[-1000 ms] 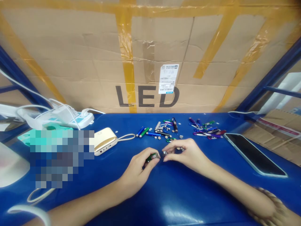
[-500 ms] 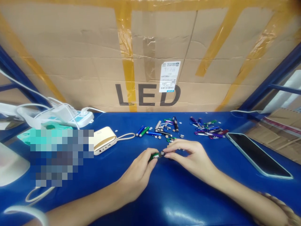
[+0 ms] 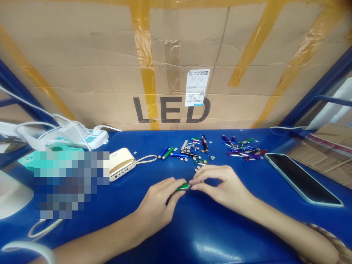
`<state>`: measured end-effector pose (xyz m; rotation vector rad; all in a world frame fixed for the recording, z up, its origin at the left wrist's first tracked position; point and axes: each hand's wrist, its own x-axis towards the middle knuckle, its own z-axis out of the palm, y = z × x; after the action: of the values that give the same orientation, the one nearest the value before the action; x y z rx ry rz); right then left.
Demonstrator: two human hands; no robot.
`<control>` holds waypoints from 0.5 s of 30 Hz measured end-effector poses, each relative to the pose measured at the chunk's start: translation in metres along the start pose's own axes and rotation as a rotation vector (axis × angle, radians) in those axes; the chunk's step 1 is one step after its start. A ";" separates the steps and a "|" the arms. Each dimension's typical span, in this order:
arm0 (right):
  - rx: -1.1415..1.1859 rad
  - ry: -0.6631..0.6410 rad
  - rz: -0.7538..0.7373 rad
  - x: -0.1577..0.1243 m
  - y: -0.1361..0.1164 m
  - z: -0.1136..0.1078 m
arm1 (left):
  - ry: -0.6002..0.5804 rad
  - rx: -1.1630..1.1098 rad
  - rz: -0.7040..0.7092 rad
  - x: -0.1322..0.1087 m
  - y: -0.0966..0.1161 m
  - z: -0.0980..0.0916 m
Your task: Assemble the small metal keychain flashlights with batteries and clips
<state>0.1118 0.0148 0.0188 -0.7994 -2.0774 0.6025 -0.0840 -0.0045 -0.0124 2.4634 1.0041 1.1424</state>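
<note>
My left hand point(image 3: 159, 200) is closed round a small green keychain flashlight point(image 3: 182, 187), which points to the right. At its right end my right hand point(image 3: 220, 181) pinches a small dark end piece between thumb and fingertips. The fingers largely cover that piece. Just beyond the hands lie several button cells point(image 3: 197, 168), a green carabiner clip point(image 3: 198, 162) and loose flashlight parts. Among these are a green tube point(image 3: 168, 153), a blue tube point(image 3: 179, 156) and a black flashlight point(image 3: 205, 144).
A pile of coloured keychain flashlights point(image 3: 244, 150) lies at the back right, near a phone point(image 3: 302, 179). On the left are a cream power bank point(image 3: 121, 164) and a white power strip point(image 3: 97, 139) with cables. A large cardboard box point(image 3: 110, 73) stands behind the blue table point(image 3: 214, 234).
The dark end piece has gone further into the green flashlight, and the gap between them has closed. Both hands have drawn nearer each other. The camera view has shifted slightly.
</note>
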 end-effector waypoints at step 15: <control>0.474 -0.481 0.526 -0.006 -0.012 0.003 | 0.057 0.354 0.331 -0.009 0.005 -0.002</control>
<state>0.1084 0.0014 0.0218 -0.9821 -1.9905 1.6421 -0.0871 -0.0147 -0.0143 2.9826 0.9003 1.2235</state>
